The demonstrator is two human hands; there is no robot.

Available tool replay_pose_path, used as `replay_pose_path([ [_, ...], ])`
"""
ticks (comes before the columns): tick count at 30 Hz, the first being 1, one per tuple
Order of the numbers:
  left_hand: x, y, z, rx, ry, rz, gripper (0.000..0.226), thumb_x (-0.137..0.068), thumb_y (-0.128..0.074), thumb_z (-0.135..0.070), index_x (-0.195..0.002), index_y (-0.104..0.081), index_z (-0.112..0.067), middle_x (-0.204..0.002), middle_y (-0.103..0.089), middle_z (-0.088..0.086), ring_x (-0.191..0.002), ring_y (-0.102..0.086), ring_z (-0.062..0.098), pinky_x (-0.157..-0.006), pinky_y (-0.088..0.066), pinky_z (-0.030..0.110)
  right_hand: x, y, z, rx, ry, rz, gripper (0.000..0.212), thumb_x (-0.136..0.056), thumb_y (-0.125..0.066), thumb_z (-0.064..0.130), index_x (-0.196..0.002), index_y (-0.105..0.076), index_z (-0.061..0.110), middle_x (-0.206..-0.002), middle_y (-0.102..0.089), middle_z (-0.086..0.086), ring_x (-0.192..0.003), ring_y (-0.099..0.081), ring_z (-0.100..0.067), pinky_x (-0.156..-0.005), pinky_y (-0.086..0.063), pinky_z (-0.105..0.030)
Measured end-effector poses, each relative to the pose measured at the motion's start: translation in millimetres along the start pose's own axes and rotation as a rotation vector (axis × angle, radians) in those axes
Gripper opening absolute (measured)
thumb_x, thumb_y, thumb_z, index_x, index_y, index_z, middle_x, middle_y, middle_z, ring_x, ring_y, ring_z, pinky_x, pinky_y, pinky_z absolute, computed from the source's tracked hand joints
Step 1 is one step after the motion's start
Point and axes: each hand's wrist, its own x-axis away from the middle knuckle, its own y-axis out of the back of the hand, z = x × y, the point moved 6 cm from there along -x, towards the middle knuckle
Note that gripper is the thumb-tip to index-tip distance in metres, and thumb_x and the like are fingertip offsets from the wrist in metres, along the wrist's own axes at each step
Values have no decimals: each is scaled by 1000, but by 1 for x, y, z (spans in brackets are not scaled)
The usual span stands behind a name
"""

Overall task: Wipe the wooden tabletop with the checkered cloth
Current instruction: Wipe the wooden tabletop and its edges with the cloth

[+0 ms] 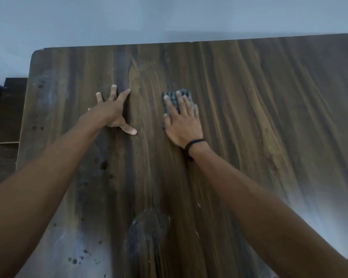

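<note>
The dark wooden tabletop (pixel 259 109) fills most of the view, with streaked grain and dusty pale patches. A small folded checkered cloth (pixel 172 99), grey and dark, lies near the table's middle. My right hand (pixel 184 121) presses flat on the cloth with straight fingers, covering its near half; a black band circles the wrist. My left hand (pixel 112 111) rests flat on the bare wood to the left of the cloth, fingers spread, holding nothing.
Dark spots and a whitish dusty smear (pixel 147 229) mark the near and left parts of the table. A pale wall (pixel 169 19) stands right behind the far edge. Dark furniture (pixel 6 109) sits beyond the left edge.
</note>
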Motion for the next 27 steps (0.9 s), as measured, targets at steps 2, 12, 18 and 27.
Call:
replay_pose_path([
  [2, 1, 0, 1, 0, -2, 7, 151, -45, -93, -53, -150, 16, -48, -157, 33, -11, -144, 21, 45, -110, -17, 72, 25, -10, 16, 35, 177, 44, 55, -106, -29, 44, -160, -17, 37, -170, -7, -1, -156, -2, -21, -122, 6, -45],
  [12, 2, 1, 0, 7, 22, 36, 151, -48, -93, -50, -149, 19, -48, -155, 37, -12, -144, 24, 44, -110, -16, 72, 9, -7, 2, 82, 293, 54, 56, -105, -28, 45, -159, -17, 39, -170, -11, 1, -156, -7, -20, -123, 1, -47],
  [18, -1, 1, -1, 20, 19, 24, 154, -44, -95, -48, -148, 18, -51, -156, 36, -12, -144, 22, 45, -109, -16, 73, -38, 10, -21, 30, 97, -16, 58, -102, -35, 40, -159, -26, 35, -169, -15, -2, -155, -12, -23, -124, -7, -53],
  [27, 4, 2, -2, 0, 39, 11, 153, -44, -94, -50, -148, 17, -51, -156, 34, -14, -146, 19, 43, -105, -20, 76, -48, 5, -9, 67, 224, 24, 55, -106, -30, 42, -160, -20, 37, -169, -12, 2, -156, -6, -18, -125, -3, -51],
])
